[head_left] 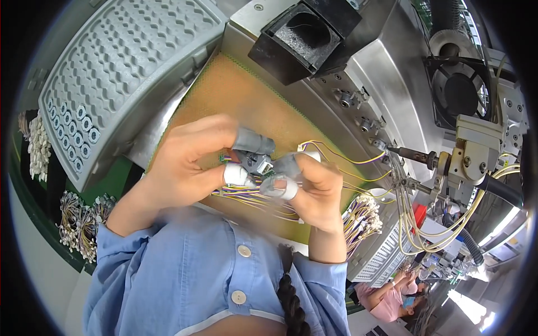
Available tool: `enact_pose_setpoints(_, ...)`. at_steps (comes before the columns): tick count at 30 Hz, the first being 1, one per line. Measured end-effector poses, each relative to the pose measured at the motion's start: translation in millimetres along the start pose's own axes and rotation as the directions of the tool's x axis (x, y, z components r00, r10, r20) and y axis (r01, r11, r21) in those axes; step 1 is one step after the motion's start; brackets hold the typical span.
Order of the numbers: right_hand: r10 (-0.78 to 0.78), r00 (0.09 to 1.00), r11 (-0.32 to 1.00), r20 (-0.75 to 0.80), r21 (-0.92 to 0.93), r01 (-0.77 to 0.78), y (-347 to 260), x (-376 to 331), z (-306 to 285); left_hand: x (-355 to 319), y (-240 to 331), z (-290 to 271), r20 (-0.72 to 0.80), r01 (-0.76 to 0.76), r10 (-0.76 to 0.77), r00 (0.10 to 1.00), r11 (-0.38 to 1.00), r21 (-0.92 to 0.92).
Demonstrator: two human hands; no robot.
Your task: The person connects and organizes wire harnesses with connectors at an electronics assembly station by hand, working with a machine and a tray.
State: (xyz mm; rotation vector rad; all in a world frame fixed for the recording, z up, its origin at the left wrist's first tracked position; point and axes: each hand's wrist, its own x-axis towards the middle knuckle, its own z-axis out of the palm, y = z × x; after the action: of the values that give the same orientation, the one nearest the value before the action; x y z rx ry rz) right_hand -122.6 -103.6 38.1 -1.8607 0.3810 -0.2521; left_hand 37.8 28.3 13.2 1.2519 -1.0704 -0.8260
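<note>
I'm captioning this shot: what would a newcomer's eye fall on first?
Mid-picture, the left hand and right hand, in grey and white finger covers, meet at a small grey part. Then the tray at upper left, with round parts at its lower end, and the black fan at upper right.

The wires are yellow and purple. The worktop is orange-brown with green edges. The wavy tray is grey, with pale blue rings near its bottom corner.
</note>
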Motion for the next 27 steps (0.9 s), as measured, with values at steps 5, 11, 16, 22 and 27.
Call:
enact_pose_setpoints(5, 0.185, 0.979, 0.982, 0.083, 0.016, -0.187, -7.3, 4.4, -6.1, 3.0, -5.0, -2.7, 0.04, -0.246, 0.247, 0.968, 0.91, 0.335)
enact_pose_setpoints(11, 0.346, 0.908, 0.893, 0.234, 0.216, -0.396, -10.1, 5.7, -15.2, 4.8, -2.1, 6.9, 0.002, -0.361, 0.397, 0.918, 0.834, 0.417)
enact_pose_setpoints(16, 0.32, 0.907, 0.837, 0.274, 0.367, -0.407, 9.9, 9.2, -19.8, 14.8, -2.1, 1.1, 0.134, -0.452, 0.447, 0.884, 0.747, 0.488)
enact_pose_setpoints(22, 0.274, 0.908, 0.683, 0.317, 0.601, -0.416, 13.7, 11.3, -13.8, 35.6, -21.3, 2.3, 0.183, -0.303, 0.275, 0.944, 0.941, 0.149)
enact_pose_setpoints(27, -0.114, 0.974, 0.929, -0.195, -0.369, 0.035, -7.4, 5.5, -14.6, 5.1, -46.5, -3.1, -0.039, 0.019, -0.006, 0.999, 0.937, 0.348)
